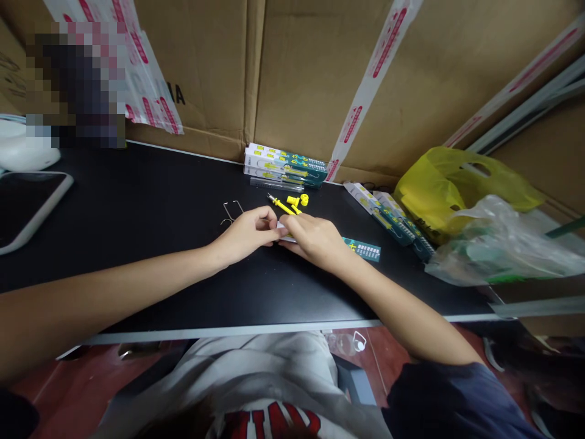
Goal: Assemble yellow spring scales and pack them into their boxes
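Observation:
A slim teal-and-white cardboard box [362, 250] lies low over the black table, mostly covered by my right hand [320, 241], which is wrapped round it. At the box's white left end, my left hand [249, 231] has its thumb and fingers pinched together; part of that end is hidden by the fingers. Just beyond my hands lies a yellow rod with a metal tip [282, 206]. Small yellow plastic pieces [294, 200] are beside it. Bent metal wire hooks [234, 209] rest behind my left hand. Farther back is a clear plastic tube [276, 185].
Stacked matching boxes [287, 164] stand against the cardboard wall [311, 73]. More boxes [384, 213] lie at the right beside a yellow plastic bag [429, 183] and a clear bag [507, 250]. A white-edged device [31, 204] sits at far left. The table's front edge [256, 332] is near my body.

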The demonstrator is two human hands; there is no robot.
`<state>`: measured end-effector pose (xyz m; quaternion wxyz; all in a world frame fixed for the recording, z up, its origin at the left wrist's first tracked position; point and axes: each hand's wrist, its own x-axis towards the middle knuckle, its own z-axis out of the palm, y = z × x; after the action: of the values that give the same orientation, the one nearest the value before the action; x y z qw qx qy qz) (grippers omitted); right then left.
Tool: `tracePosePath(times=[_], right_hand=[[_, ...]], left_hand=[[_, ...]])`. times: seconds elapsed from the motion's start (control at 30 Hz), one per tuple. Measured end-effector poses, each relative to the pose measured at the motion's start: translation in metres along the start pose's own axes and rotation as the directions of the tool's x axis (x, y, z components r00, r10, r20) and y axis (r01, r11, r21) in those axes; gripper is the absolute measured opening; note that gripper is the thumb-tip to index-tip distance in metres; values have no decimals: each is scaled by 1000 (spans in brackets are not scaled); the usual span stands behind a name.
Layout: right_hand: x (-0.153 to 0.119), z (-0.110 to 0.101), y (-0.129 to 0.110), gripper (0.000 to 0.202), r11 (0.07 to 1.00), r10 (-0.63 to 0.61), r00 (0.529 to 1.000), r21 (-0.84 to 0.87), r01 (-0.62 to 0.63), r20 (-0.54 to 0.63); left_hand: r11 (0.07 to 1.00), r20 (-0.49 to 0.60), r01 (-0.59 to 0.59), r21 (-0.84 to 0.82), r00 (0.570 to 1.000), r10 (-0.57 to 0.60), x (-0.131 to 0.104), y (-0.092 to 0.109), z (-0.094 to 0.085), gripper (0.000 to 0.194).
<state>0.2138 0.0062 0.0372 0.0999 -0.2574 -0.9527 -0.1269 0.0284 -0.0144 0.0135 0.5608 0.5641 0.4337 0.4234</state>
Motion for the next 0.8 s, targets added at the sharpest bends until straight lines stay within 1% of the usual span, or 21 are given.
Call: tracePosePath(times=[0.13, 0.23, 0.3, 0.33, 0.37, 0.4, 0.43, 0.47, 0.53, 0.57, 0.63, 0.7, 0.8], right_hand=[[3, -1, -2, 20, 1000, 30, 1000, 1, -30, 5], [2, -8, 4, 40, 995, 99, 995, 14, -99, -30], [-1, -17, 14, 52, 982, 184, 979, 52, -180, -84], [-3, -22, 20, 50, 967, 251, 961, 72, -243, -115], [-5, -28, 28, 44, 949, 312, 939, 83, -303, -143], [-8, -33, 36, 39, 925, 381, 906, 87, -371, -186], [-11, -38, 45, 38, 892, 450, 865, 84, -443, -222], [-13, -42, 53, 38, 846, 528, 810, 74, -528, -255], [-18, -48, 68, 40, 734, 671, 704, 70, -676, -232], [-20, -49, 74, 40, 690, 718, 669, 75, -720, -193], [-22, -48, 82, 38, 643, 765, 629, 95, -760, -140], [-23, -44, 87, 36, 624, 781, 617, 143, -768, -96], [-23, -38, 90, 35, 586, 799, 600, 260, -768, -28]], left_hand=[[997, -43, 37, -69, 998, -40, 1, 2, -2, 35], [990, -105, 49, -132, 992, -63, 5, 5, -7, 34], [984, -151, 41, -173, 986, -68, 9, 8, -13, 33], [982, -187, 23, -186, 981, -58, 11, 9, -17, 31], [980, -204, 18, -196, 977, -58, 14, 10, -21, 30], [979, -215, 3, -203, 975, -47, 16, 11, -25, 29], [978, -227, -10, -209, 973, -39, 18, 12, -28, 27], [977, -253, -13, -215, 967, -42, 20, 14, -32, 26], [976, -311, -17, -216, 949, -52, 23, 16, -37, 23], [977, -333, -18, -215, 941, -55, 24, 16, -39, 22], [976, -358, -26, -217, 932, -55, 26, 17, -41, 21], [974, -370, -41, -224, 928, -47, 28, 16, -43, 21], [970, -381, -55, -238, 924, -41, 29, 16, -44, 21]])
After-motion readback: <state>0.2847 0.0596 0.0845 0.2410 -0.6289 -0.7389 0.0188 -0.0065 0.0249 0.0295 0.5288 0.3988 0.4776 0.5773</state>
